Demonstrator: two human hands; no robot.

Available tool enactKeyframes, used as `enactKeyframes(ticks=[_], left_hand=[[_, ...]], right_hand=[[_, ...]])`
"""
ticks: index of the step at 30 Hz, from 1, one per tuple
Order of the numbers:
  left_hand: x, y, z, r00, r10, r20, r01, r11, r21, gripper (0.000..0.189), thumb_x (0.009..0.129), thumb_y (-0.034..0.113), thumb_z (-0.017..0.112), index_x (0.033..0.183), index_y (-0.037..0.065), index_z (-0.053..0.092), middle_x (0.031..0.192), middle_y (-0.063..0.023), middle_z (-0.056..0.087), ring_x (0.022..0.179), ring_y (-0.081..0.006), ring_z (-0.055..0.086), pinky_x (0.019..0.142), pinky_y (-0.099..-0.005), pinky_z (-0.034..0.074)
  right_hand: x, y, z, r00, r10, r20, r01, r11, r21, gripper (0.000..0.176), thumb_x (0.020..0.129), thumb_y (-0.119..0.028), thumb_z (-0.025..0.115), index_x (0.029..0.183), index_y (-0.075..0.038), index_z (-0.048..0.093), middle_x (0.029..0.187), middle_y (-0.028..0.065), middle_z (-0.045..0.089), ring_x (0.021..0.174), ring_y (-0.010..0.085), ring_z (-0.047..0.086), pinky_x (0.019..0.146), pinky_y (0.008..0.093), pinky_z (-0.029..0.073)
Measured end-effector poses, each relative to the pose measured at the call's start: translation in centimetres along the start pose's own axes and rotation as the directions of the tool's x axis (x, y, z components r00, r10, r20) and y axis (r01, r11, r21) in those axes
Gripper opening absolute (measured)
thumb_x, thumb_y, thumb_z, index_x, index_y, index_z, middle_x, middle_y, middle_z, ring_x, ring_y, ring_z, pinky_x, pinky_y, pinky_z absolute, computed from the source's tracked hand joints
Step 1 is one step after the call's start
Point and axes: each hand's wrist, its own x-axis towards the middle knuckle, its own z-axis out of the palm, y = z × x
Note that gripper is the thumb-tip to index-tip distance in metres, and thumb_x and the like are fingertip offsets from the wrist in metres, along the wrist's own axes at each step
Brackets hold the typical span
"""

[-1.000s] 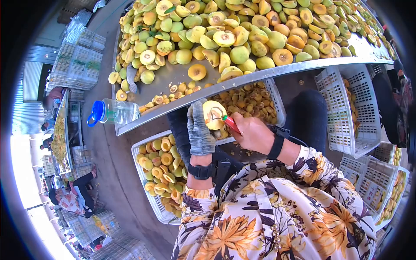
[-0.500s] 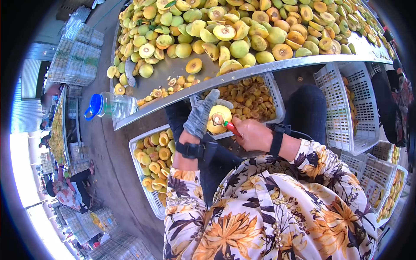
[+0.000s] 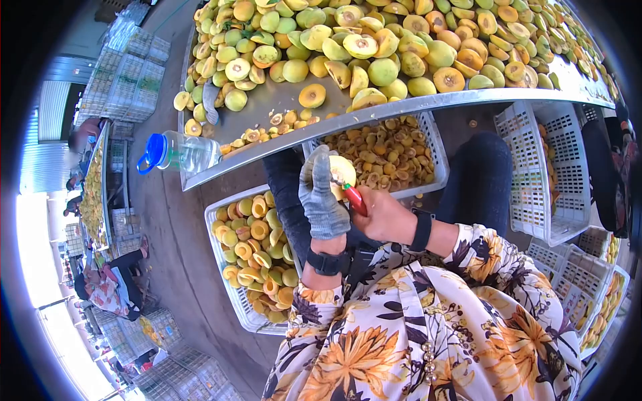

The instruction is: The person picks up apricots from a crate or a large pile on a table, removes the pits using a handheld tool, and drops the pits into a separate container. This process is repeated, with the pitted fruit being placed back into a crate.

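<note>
My left hand, in a grey knit glove, is closed around a halved yellow peach, its cut face turned toward my right hand. My bare right hand grips a small red-handled tool with a green collar. The tool's tip meets the cut face of the peach; its exact shape is too small to make out. Below both hands stands a white crate of small peach scraps and pits. Left of my knee, another white crate holds hollowed peach halves.
A metal table piled with peach halves spans the front. A blue-capped water bottle and a grey glove rest near its left end. White crates stand at the right. People sit at the far left.
My left hand has turned and come lower, with its fingers wrapped round the peach half. The peach tilts toward the right, and the tool stays against it. The whole view has shifted slightly.
</note>
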Motion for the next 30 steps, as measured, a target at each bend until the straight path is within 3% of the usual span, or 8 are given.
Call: enactKeyframes(ticks=[9,12,14,17,21,23,27,30], left_hand=[[4.5,0.5,-2.0,0.788,-0.539,0.297,0.569,0.822,-0.019,0.022,0.078,0.018,0.062,0.092,0.001,0.056,0.081,-0.0123,0.062,0.067,-0.0261,0.061,0.061,-0.0375,0.053],[4.9,0.2,-1.7,0.858,-0.446,0.256,0.439,0.894,0.087,0.02,0.079,0.016,0.064,0.09,0.0,0.06,0.08,-0.0112,0.063,0.067,-0.0209,0.061,0.06,-0.0316,0.052],[4.0,-1.6,-0.6,0.99,-0.137,0.036,0.131,0.982,0.135,0.021,0.08,0.018,0.064,0.089,-0.001,0.063,0.079,-0.0079,0.064,0.067,-0.0128,0.058,0.062,-0.0243,0.049],[3.8,-2.3,-1.5,0.986,-0.103,0.13,0.079,0.981,0.175,0.036,0.084,0.034,0.057,0.094,-0.001,0.059,0.085,-0.0114,0.063,0.07,-0.0181,0.062,0.063,-0.0315,0.053],[4.6,-2.0,-2.6,0.957,-0.104,0.271,0.082,0.993,0.089,0.049,0.085,0.045,0.05,0.102,-0.001,0.056,0.093,-0.0123,0.062,0.071,-0.0179,0.062,0.061,-0.0294,0.054],[3.9,1.2,-2.0,0.85,-0.308,0.428,0.295,0.951,0.098,0.058,0.085,0.052,0.046,0.107,-0.001,0.052,0.099,-0.0133,0.06,0.07,-0.0186,0.062,0.061,-0.0291,0.053],[3.6,2.4,-1.7,0.864,-0.387,0.322,0.294,0.908,0.299,0.05,0.083,0.046,0.053,0.098,-0.001,0.058,0.085,-0.013,0.062,0.068,-0.0202,0.062,0.057,-0.0306,0.054],[2.9,0.3,-1.2,0.946,-0.262,0.193,0.248,0.964,0.096,0.04,0.082,0.037,0.059,0.093,-0.002,0.06,0.08,-0.0128,0.063,0.065,-0.0207,0.062,0.052,-0.0303,0.053]], right_hand=[[0.8,2.2,1.0,0.989,-0.135,-0.056,0.115,0.954,-0.278,0.022,0.07,-0.002,0.053,0.089,0.005,0.046,0.06,0.0245,0.052,0.06,0.0426,0.054,0.052,0.0423,0.043],[1.4,1.4,0.7,0.978,-0.177,-0.11,0.146,0.959,-0.243,0.018,0.071,-0.001,0.052,0.087,0.003,0.045,0.056,0.0191,0.052,0.05,0.0347,0.055,0.045,0.0386,0.043],[1.5,-0.6,0.1,0.963,0.251,0.099,-0.267,0.936,0.231,0.012,0.073,-0.001,0.05,0.083,0.001,0.045,0.053,0.0105,0.051,0.04,0.022,0.052,0.038,0.0329,0.04],[1.5,0.1,0.4,0.961,0.244,0.133,-0.274,0.909,0.315,0.006,0.074,-0.001,0.048,0.08,-0.002,0.045,0.053,0.0036,0.048,0.037,0.0113,0.048,0.033,0.0274,0.036],[1.7,1.0,-1.2,0.967,0.225,0.122,-0.244,0.954,0.173,0.007,0.073,-0.002,0.051,0.079,-0.001,0.047,0.052,0.0083,0.049,0.038,0.0204,0.051,0.037,0.0314,0.039],[1.8,2.5,-1.6,0.97,-0.243,0.008,0.241,0.955,-0.171,0.012,0.071,-0.004,0.054,0.08,0.0,0.047,0.055,0.0154,0.051,0.047,0.0316,0.054,0.045,0.0361,0.042],[1.9,0.9,-2.2,0.99,-0.105,0.093,0.13,0.935,-0.329,0.018,0.069,-0.006,0.056,0.083,0.002,0.048,0.06,0.0209,0.054,0.06,0.0381,0.056,0.052,0.04,0.043],[2.0,1.2,-1.2,0.993,-0.107,0.056,0.119,0.956,-0.267,0.019,0.069,-0.005,0.055,0.084,0.002,0.047,0.058,0.0209,0.051,0.056,0.0384,0.054,0.052,0.0399,0.043]])
